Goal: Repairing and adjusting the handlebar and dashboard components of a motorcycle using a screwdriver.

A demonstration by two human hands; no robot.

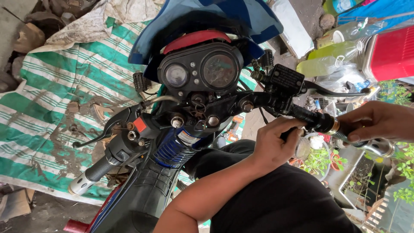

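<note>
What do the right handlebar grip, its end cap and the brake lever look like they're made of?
The right handlebar grip, which the left hand and right hand hold, looks like matte black rubber, going by its dull textured surface. Its end cap appears to be polished metal: silvery and reflective. The brake lever seems black-painted metal, thin and rigid with a faint sheen.
</note>
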